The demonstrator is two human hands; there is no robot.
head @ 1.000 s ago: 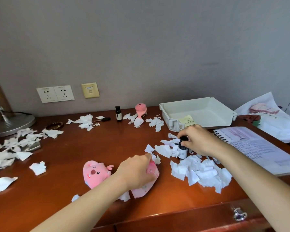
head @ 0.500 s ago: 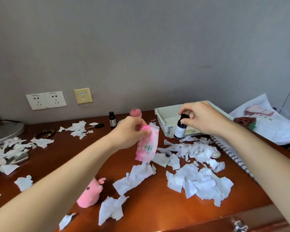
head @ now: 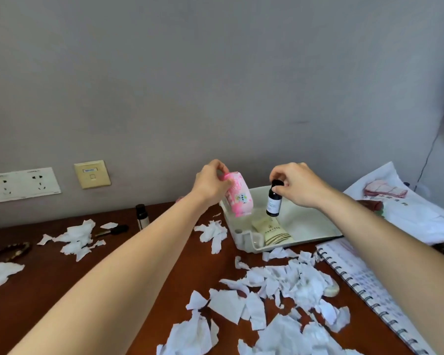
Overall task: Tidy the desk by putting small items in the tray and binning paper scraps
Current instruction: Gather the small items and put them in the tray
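My left hand (head: pixel 210 184) grips a pink tissue pack (head: pixel 239 198) by its top end, holding it over the left rim of the white tray (head: pixel 310 226). My right hand (head: pixel 296 184) pinches the black cap of a small dark bottle (head: pixel 274 201), which hangs upright above the tray's floor. A pale yellow sachet (head: pixel 272 230) lies in the tray's front left corner. Torn white paper scraps (head: pixel 280 285) cover the wooden desk in front of the tray, and more scraps (head: pixel 75 237) lie to the left.
A second dark bottle (head: pixel 142 217) stands near the wall. A black-tipped brush (head: pixel 113 230) and a bead bracelet (head: pixel 9 251) lie at the left. A spiral notebook (head: pixel 369 285) sits right of the scraps, with white bags (head: pixel 405 208) behind it. Wall sockets (head: pixel 21 184) are at the left.
Both hands lifted their items off the desk and carried them back to the tray. The pink pack now hangs over the tray's rim, the bottle over its floor. The view tilted up.
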